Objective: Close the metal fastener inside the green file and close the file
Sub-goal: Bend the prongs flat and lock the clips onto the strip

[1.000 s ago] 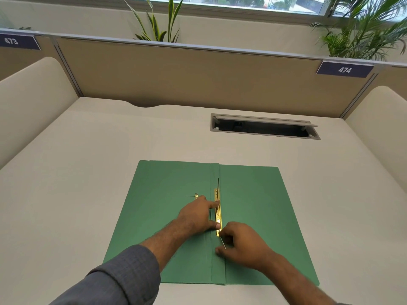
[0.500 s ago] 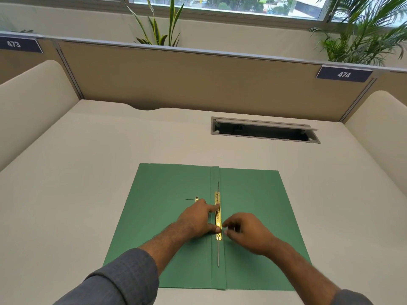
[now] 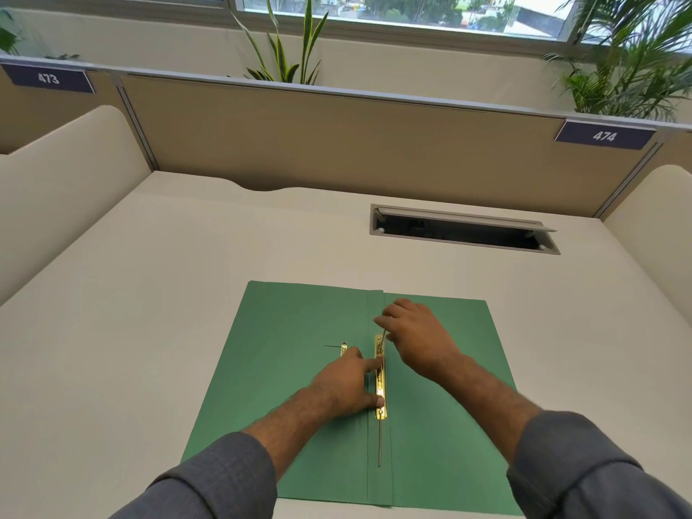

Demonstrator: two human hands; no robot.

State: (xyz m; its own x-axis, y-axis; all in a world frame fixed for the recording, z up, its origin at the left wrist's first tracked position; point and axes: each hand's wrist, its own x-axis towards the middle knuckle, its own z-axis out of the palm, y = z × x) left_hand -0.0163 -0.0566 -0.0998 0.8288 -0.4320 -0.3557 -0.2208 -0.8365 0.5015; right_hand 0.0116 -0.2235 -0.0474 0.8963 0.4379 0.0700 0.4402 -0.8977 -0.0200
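The green file point(image 3: 284, 368) lies open and flat on the desk. Along its centre fold runs the brass fastener bar point(image 3: 380, 383). The near prong point(image 3: 379, 443) lies flat toward me, past the bar's end. My left hand point(image 3: 348, 383) presses the bar from the left with index finger and thumb. My right hand point(image 3: 415, 335) is at the bar's far end, its fingers pinching the far prong, which curves up off the bar. A small brass piece point(image 3: 343, 348) lies on the left flap beside my left hand.
A cable slot with a raised grey flap point(image 3: 464, 232) is set into the desk behind the file. Beige partitions point(image 3: 337, 144) wall the desk at the back and both sides. Plants stand behind the back partition.
My right hand has moved from the bar's near end to its far end and taken the far prong. The near prong now lies flat. My left hand stays on the bar.
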